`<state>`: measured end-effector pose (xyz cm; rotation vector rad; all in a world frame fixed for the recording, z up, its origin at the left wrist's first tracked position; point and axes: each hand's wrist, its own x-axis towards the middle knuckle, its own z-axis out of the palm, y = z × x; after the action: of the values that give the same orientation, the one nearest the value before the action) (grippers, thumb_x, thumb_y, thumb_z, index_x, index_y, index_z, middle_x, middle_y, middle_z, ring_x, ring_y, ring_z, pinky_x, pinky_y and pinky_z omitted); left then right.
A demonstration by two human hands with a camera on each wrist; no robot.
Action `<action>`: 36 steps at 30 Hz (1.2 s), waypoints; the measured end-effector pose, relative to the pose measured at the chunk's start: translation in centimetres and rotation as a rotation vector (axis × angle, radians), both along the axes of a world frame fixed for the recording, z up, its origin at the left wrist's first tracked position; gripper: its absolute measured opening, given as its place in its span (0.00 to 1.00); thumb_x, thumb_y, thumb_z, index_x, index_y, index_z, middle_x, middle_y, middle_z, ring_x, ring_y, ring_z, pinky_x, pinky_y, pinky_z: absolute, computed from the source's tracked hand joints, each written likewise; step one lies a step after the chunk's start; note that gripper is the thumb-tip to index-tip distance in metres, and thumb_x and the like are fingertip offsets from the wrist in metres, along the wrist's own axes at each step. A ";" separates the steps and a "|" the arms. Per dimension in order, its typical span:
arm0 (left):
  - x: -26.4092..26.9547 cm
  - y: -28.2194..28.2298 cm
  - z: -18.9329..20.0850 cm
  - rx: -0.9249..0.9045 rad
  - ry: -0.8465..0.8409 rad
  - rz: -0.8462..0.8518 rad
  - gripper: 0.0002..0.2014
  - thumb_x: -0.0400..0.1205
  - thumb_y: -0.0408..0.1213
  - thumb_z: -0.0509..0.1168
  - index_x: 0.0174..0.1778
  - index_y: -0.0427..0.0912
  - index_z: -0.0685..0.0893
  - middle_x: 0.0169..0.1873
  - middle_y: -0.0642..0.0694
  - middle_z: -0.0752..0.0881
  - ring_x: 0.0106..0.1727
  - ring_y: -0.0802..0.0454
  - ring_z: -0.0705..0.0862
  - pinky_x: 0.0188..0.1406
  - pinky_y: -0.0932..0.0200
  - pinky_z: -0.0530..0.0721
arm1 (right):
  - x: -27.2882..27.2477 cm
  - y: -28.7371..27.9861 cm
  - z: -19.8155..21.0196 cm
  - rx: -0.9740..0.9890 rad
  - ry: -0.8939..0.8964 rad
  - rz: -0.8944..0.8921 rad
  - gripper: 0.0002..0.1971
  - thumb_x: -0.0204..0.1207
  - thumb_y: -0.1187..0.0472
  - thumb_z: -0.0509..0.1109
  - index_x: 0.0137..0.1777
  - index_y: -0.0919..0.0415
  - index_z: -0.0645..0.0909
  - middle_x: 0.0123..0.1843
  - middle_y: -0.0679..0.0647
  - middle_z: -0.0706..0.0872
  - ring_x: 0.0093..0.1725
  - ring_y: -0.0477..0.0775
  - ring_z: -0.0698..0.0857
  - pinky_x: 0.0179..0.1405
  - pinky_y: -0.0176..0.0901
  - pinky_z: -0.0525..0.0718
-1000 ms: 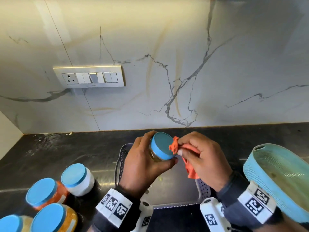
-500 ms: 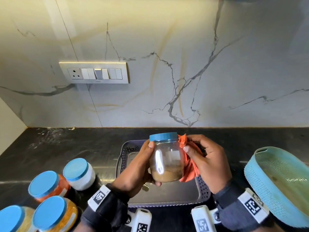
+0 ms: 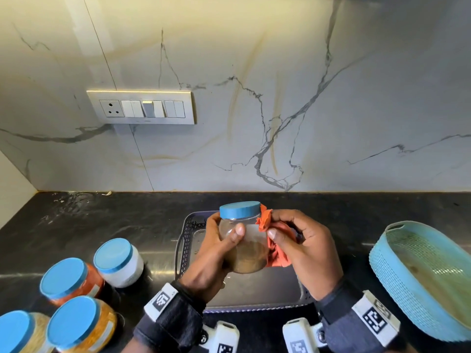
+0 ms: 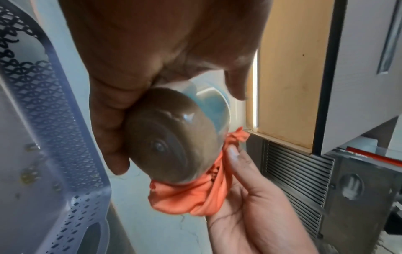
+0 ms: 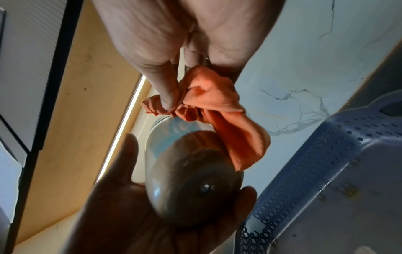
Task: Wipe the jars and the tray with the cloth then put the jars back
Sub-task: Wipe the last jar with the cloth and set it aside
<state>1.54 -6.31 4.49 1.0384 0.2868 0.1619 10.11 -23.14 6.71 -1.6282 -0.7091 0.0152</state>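
My left hand (image 3: 216, 250) grips a clear jar (image 3: 246, 240) with a blue lid and brown powder, upright above the grey perforated tray (image 3: 184, 240). In the left wrist view the jar's base (image 4: 169, 139) faces the camera, with the tray's wall (image 4: 50, 120) at the left. My right hand (image 3: 300, 248) holds the bunched orange cloth (image 3: 276, 247) against the jar's right side. The right wrist view shows my thumb pinching the cloth (image 5: 217, 106) just above the jar (image 5: 191, 180). The tray holds no jars.
Several blue-lidded jars stand on the black counter at the left: a white one (image 3: 118, 262), a red one (image 3: 71, 280) and two yellowish ones (image 3: 81, 324). A light-blue woven basket (image 3: 397, 281) sits at the right. The marble wall with a switch plate (image 3: 141, 107) rises behind.
The jar went from tilted with its lid toward me to upright. The cloth moved from the lid's edge to the jar's right side, and my left thumb now lies across the front.
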 end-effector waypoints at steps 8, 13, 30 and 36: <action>0.0 0.2 1.1 -0.010 -0.003 0.038 0.27 0.89 0.56 0.57 0.69 0.39 0.88 0.67 0.33 0.88 0.70 0.35 0.86 0.72 0.32 0.81 | 0.3 -0.2 -0.2 0.078 0.073 0.016 0.12 0.77 0.68 0.76 0.54 0.51 0.91 0.52 0.53 0.93 0.55 0.55 0.91 0.60 0.56 0.88; 0.0 0.4 1.0 0.223 0.014 0.067 0.35 0.78 0.60 0.72 0.78 0.49 0.74 0.60 0.47 0.91 0.63 0.42 0.90 0.58 0.39 0.90 | 0.3 0.1 -0.1 0.013 0.049 -0.002 0.13 0.77 0.63 0.74 0.58 0.47 0.91 0.55 0.51 0.92 0.58 0.55 0.91 0.60 0.61 0.89; -0.1 -0.2 1.1 0.247 -0.036 -0.002 0.31 0.76 0.54 0.76 0.74 0.55 0.76 0.67 0.45 0.88 0.69 0.42 0.87 0.64 0.25 0.85 | 0.7 0.8 2.3 -0.284 -0.605 -0.011 0.20 0.77 0.63 0.70 0.69 0.55 0.87 0.62 0.49 0.85 0.61 0.48 0.86 0.59 0.48 0.86; 0.0 -0.5 2.0 0.045 -0.076 0.054 0.32 0.79 0.49 0.73 0.79 0.55 0.71 0.68 0.43 0.87 0.69 0.41 0.87 0.57 0.28 0.88 | -1.0 0.3 1.5 -0.206 -0.594 -0.033 0.20 0.76 0.64 0.78 0.67 0.52 0.88 0.63 0.43 0.84 0.62 0.42 0.85 0.63 0.42 0.85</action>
<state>1.58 -6.77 6.48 1.0666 0.2430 0.2570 9.15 -22.87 8.26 -1.8578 -1.1608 -0.4487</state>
